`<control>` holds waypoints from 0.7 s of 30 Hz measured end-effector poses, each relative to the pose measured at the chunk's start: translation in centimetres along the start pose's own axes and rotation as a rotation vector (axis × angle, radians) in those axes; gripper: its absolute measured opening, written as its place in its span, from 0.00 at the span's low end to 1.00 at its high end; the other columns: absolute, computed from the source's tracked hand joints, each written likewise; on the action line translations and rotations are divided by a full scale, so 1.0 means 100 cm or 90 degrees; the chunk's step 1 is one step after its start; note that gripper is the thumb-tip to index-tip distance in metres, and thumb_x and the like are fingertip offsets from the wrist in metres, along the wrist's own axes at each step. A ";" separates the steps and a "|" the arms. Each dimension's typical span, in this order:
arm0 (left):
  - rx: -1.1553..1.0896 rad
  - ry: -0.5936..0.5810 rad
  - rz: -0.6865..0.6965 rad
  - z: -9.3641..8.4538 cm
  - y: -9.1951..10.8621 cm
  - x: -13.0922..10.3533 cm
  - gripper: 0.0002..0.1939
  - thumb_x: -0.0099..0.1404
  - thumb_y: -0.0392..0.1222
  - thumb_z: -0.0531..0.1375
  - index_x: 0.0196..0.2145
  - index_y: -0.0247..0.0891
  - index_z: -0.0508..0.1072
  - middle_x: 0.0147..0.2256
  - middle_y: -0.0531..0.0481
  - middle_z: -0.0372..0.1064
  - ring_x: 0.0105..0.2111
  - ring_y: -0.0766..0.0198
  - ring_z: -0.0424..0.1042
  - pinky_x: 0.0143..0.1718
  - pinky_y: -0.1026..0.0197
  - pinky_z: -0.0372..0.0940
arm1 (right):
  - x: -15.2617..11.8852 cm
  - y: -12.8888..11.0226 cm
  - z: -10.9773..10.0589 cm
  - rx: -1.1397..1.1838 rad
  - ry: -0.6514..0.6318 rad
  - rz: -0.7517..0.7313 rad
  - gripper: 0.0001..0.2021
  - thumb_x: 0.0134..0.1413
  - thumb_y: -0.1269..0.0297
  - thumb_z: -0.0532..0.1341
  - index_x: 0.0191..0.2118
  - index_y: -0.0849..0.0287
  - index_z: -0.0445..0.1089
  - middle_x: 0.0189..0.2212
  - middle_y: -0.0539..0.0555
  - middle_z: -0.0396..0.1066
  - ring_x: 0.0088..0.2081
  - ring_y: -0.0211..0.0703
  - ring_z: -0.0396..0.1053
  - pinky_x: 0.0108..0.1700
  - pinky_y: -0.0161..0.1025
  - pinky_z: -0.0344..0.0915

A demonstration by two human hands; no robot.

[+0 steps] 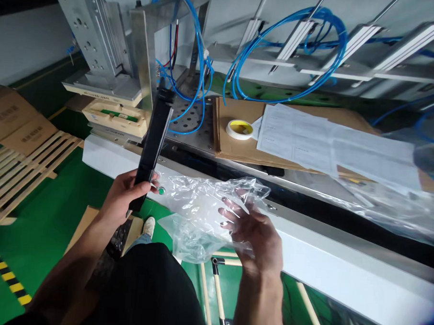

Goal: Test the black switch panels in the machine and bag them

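My left hand is closed round the lower part of a long, narrow black bar-shaped part, held tilted upright. Its exact kind cannot be made out. In front of my body hangs a crumpled clear plastic bag. Its film lies over the fingers of my right hand, which are spread apart. Whether the hand is inside the bag or behind it is hard to tell. Close to my left fingertips is a green button on the bench's white front panel.
A press fixture stands at the left. Cardboard sheets carry a tape roll and papers. Blue air hoses loop behind. A wooden pallet, an open carton and a tube frame stand below.
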State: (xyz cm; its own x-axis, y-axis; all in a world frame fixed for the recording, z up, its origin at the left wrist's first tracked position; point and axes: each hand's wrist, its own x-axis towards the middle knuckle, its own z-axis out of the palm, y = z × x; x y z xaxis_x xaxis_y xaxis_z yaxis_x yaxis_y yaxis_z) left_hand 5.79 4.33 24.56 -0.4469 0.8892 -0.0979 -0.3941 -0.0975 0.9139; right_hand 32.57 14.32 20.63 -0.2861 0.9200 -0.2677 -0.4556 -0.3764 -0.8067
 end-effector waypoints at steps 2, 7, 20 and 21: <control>-0.004 0.007 0.032 -0.002 -0.001 0.000 0.23 0.46 0.54 0.80 0.34 0.35 0.86 0.32 0.45 0.80 0.29 0.61 0.78 0.33 0.61 0.74 | 0.001 -0.004 -0.008 0.005 -0.002 0.016 0.18 0.49 0.60 0.69 0.47 0.57 0.77 0.36 0.58 0.83 0.32 0.52 0.83 0.27 0.42 0.80; -0.014 0.008 0.110 -0.008 -0.006 -0.001 0.24 0.48 0.55 0.79 0.37 0.35 0.87 0.37 0.42 0.82 0.33 0.58 0.80 0.36 0.60 0.77 | -0.001 -0.011 -0.012 -0.008 0.054 -0.023 0.19 0.52 0.52 0.70 0.48 0.55 0.79 0.40 0.59 0.84 0.37 0.56 0.83 0.32 0.47 0.81; 0.031 0.056 0.215 -0.019 -0.037 -0.036 0.22 0.55 0.56 0.76 0.43 0.41 0.86 0.43 0.43 0.84 0.41 0.49 0.84 0.51 0.50 0.77 | 0.006 0.074 0.067 0.126 -0.006 0.129 0.20 0.37 0.58 0.83 0.35 0.58 0.78 0.30 0.50 0.79 0.32 0.40 0.78 0.41 0.38 0.80; 0.040 0.064 0.216 -0.023 -0.040 -0.043 0.23 0.55 0.56 0.76 0.44 0.41 0.86 0.43 0.42 0.84 0.41 0.49 0.84 0.51 0.50 0.77 | 0.005 0.072 0.069 0.119 -0.014 0.101 0.19 0.38 0.59 0.82 0.34 0.58 0.78 0.28 0.48 0.78 0.31 0.38 0.77 0.40 0.37 0.79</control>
State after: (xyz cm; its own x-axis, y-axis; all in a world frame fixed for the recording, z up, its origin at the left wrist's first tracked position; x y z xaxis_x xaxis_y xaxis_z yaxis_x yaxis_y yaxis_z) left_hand 7.43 -0.11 20.47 -0.6218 0.7622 0.1800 -0.1615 -0.3496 0.9229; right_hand 23.30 11.36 18.33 -0.3844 0.8456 -0.3703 -0.5511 -0.5321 -0.6428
